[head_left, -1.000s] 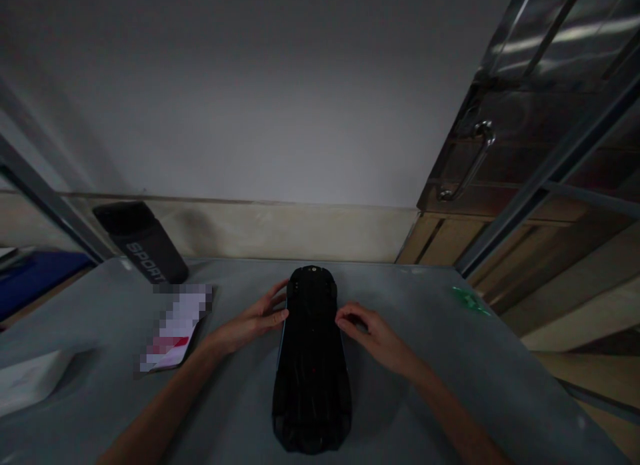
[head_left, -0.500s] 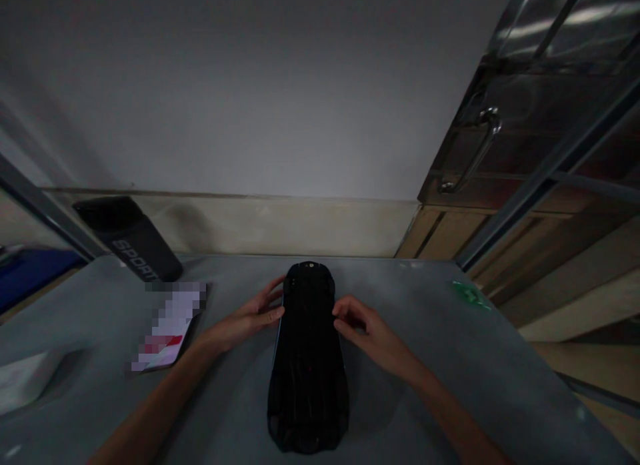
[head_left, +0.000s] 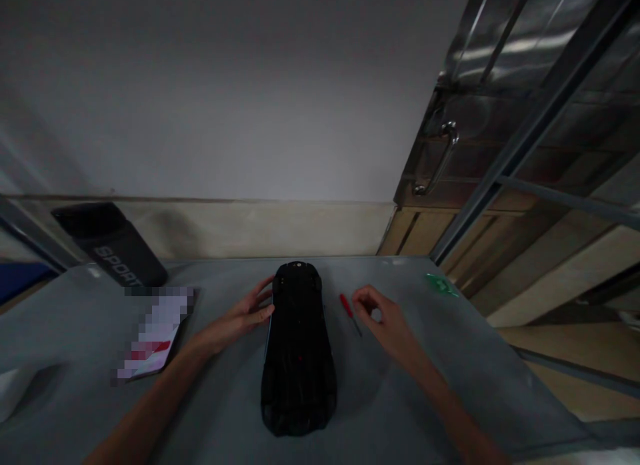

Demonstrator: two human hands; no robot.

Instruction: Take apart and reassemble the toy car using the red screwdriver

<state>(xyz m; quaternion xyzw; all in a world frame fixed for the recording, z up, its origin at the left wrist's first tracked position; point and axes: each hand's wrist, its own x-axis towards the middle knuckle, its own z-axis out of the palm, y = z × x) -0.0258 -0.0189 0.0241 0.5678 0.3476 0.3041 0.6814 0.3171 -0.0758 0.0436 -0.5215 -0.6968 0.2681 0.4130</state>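
Note:
A black toy car [head_left: 299,348] lies upside down on the grey table, its underside facing up and its narrower end pointing away from me. My left hand [head_left: 249,313] grips its left side near the far end, thumb and fingers against the edge. To the right of the car, a small screwdriver [head_left: 347,306] with a red handle and thin metal shaft lies on the table. Just beyond it is my right hand [head_left: 376,313], held off the car, thumb and forefinger pinched together. Whatever is between those fingertips, if anything, is too small to make out.
On the left lie a phone [head_left: 157,335] with a lit, blurred screen and a dark bottle [head_left: 113,245] marked SPORT, leaning behind it. A white object [head_left: 14,390] is at the left edge. Green plastic [head_left: 441,284] lies far right, near a metal frame post [head_left: 480,191].
My right hand has moved away from the car's side to the right, and the red screwdriver now shows on the table. My left hand stays on the car. The view has shifted slightly right.

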